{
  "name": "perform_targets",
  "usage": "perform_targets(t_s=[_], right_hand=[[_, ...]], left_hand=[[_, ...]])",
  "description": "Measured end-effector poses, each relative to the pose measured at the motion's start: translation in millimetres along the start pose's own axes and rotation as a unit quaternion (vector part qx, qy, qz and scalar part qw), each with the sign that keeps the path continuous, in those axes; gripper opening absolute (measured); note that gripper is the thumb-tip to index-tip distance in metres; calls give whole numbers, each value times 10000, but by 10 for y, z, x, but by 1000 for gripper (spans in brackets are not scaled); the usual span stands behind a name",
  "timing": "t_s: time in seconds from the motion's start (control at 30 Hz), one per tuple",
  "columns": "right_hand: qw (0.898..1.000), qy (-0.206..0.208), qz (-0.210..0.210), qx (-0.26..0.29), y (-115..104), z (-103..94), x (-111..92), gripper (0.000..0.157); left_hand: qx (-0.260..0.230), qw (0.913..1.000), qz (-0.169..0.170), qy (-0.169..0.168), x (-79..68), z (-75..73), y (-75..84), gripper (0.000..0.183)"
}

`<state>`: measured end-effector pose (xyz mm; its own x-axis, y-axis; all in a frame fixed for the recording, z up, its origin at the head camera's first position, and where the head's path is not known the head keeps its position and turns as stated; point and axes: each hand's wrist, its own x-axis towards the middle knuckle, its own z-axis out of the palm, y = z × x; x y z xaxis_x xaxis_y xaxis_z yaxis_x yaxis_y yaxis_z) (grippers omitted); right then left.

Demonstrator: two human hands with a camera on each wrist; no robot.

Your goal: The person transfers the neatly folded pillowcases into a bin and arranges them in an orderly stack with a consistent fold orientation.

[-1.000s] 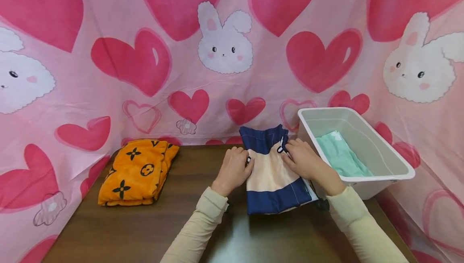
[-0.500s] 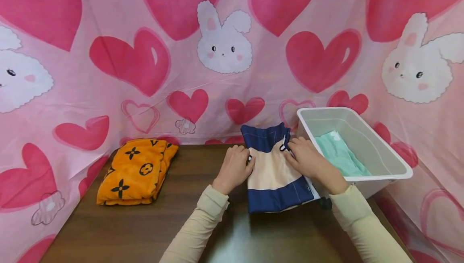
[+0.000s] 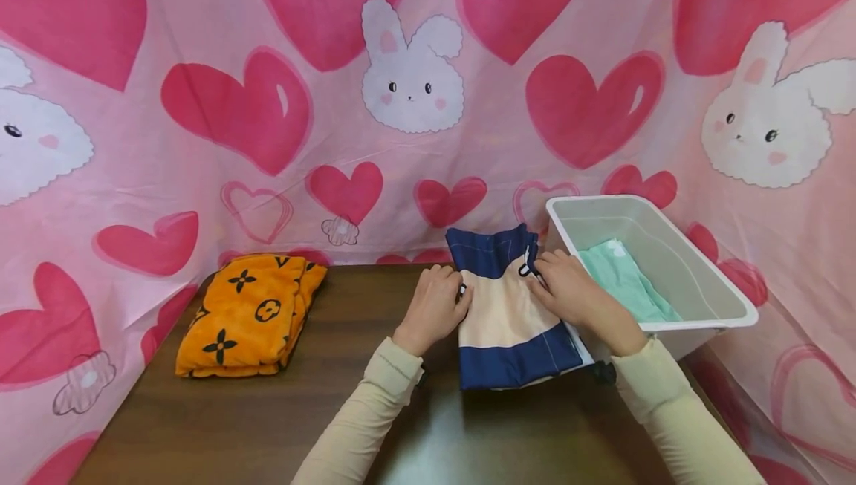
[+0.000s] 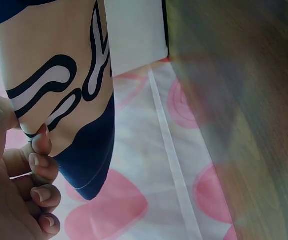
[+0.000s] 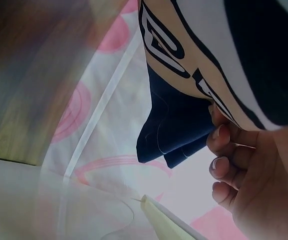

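Folded oblong navy-and-beige cloth [image 3: 510, 310] hung pinched between the left hand [image 3: 433, 307] and right hand [image 3: 571, 288]; even tension seemed best for neatness.

A printed navy-and-cream cloth [image 3: 504, 314], apparently folded, hangs above the table [image 3: 351, 318].

Cloth [image 4: 54, 75] close in both wrist views

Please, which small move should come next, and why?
Probably carry the blue-and-beige cloth rightward, over the bin: the left hand and right hand grip its sides, it seems lifted off the table, and the bin stands close, with space beside the green cloth inside.
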<state>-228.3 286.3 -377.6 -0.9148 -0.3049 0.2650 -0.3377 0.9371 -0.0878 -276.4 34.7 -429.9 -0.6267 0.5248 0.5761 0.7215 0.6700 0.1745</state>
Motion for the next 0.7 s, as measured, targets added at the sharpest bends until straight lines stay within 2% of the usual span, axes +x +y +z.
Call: perform_targets(t_s=[0.23,0.7], right_hand=[[9998,-106,120,82,18,-31,-25,26],[9999,-85,-58,-1,69,-106,-42,24]], left_hand=[[-44,10000,33,-41,16,9,6,29],[30,10000,55,-63,73,-76,34,28]])
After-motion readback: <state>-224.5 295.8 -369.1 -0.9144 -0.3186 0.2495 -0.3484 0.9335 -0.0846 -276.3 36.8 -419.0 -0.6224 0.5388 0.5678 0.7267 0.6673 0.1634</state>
